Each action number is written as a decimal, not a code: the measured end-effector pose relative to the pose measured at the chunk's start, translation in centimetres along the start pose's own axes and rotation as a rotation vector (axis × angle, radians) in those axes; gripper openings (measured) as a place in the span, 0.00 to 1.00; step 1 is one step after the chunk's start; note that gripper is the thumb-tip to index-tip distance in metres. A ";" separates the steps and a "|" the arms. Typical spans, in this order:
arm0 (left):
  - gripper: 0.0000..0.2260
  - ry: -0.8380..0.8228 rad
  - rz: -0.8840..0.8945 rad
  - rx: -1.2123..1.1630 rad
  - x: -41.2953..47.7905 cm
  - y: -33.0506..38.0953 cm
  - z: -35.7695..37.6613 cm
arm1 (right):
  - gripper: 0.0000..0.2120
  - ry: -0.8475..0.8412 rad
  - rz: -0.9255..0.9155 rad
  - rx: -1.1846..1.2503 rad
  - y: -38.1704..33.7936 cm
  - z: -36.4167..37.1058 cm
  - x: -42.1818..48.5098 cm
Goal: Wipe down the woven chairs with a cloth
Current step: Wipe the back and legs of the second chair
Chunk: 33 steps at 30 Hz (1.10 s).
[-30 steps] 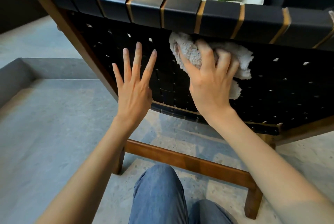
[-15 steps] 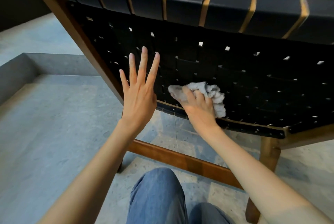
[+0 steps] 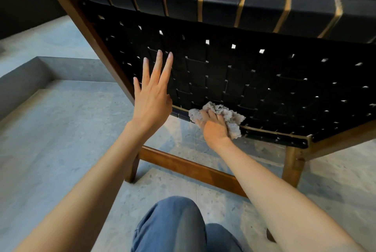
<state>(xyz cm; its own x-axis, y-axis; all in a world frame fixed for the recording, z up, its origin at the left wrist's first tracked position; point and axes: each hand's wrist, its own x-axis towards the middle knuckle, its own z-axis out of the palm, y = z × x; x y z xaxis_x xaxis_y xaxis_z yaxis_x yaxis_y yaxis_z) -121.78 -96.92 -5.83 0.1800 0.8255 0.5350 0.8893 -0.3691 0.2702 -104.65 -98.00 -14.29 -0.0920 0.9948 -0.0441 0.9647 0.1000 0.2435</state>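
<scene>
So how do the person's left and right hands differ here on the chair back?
The left hand is flat with fingers straight and spread, holding nothing; the right hand curls round the grey cloth. The left hand sits higher on the black woven back; the right hand is at its bottom edge. Whether the left hand touches the weave is unclear. Both are bare and at the same chair back.
</scene>
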 end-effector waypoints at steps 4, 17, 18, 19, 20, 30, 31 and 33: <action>0.42 -0.035 -0.034 -0.007 -1.5 0.9 -0.5 | 0.33 0.005 -0.013 0.070 0.4 0.5 -0.9; 0.37 -0.098 -0.047 0.094 -4.3 0.2 -4.6 | 0.36 -0.096 0.052 0.377 1.1 -1.4 -2.0; 0.37 -0.105 -0.056 0.087 -4.5 -0.3 -4.9 | 0.37 -0.079 0.048 0.391 0.7 -1.6 -2.1; 0.36 -0.109 -0.064 0.078 -4.6 -0.9 -5.2 | 0.38 -0.027 0.022 0.404 0.4 -1.8 -2.2; 0.36 -0.106 -0.074 0.066 -4.6 -1.6 -5.4 | 0.39 0.046 -0.013 0.431 -0.1 -2.0 -2.4; 0.37 0.120 -0.432 -0.453 -1.0 -10.0 -7.2 | 0.31 1.367 -0.013 0.087 -4.7 -10.1 -4.6; 0.37 0.110 -0.439 -0.528 -0.2 -10.7 -7.2 | 0.32 1.401 0.033 0.042 -4.8 -11.1 -4.3; 0.37 0.093 -0.411 -0.609 1.2 -11.7 -6.9 | 0.32 1.410 0.107 -0.034 -4.7 -12.3 -3.4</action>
<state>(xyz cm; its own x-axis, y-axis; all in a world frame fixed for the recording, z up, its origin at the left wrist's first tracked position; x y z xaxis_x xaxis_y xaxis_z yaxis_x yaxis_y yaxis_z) -134.89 -94.58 -2.87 -0.1780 0.9185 0.3531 0.4819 -0.2315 0.8451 -111.92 -101.58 -3.37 -0.2047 0.1807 0.9620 0.9782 0.0041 0.2074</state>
